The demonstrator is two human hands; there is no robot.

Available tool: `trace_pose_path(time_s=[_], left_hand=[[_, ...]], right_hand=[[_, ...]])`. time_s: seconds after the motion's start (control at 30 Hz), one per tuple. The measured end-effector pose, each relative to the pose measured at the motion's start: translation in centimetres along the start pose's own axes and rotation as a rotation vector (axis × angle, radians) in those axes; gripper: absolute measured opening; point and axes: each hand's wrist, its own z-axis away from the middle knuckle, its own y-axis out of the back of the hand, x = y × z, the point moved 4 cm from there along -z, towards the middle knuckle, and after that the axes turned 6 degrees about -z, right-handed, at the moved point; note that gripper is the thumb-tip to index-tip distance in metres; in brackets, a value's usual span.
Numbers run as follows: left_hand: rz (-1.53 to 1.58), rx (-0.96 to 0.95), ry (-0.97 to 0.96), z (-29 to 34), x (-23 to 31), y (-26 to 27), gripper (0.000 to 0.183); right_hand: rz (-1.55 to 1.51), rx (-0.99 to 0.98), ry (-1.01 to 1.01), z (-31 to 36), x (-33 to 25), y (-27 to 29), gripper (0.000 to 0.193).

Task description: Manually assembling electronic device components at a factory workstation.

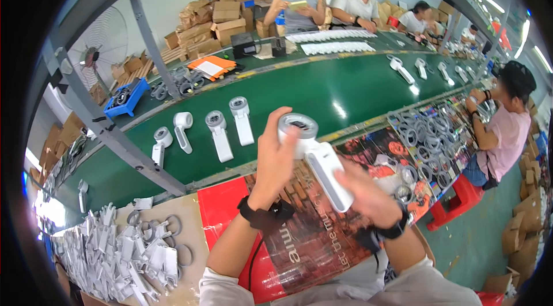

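Above the worktable, I hold a white handheld fan [325, 170] with a round head in a grey ring, tilted so its handle runs down to the right. My left hand [273, 159] is closed round the head, with the thumb across its front. The right hand [368, 193] grips the lower handle from the side; some of its fingers are hidden behind it. Beyond my hands, several similar fans [218, 135] lie on the green conveyor belt [299, 95]. Under my arms is a printed sheet [305, 237] with a brick pattern and a red side.
Grey-white plastic parts [124, 254] are heaped at left. Several grey rings [426, 139] lie at right, near a seated person [507, 116] by a red stool [458, 202]. A metal post [109, 127] stands at left. Other people work across the belt near white parts [337, 46].
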Motion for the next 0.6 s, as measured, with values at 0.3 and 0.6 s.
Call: trace_pose_path(time_s=[0.3,0.6], left_hand=[[-0.59,0.08,-0.115,-4.3,-4.6,6.0,0.038],[-0.009,-0.527,0.291,1.8,-11.3,-5.5,0.029]], right_hand=[[-0.051,0.346,-0.059,-4.0,5.0,3.9,0.022],[0.246,0.51,0.259,-12.3,3.0,20.5,0.068]])
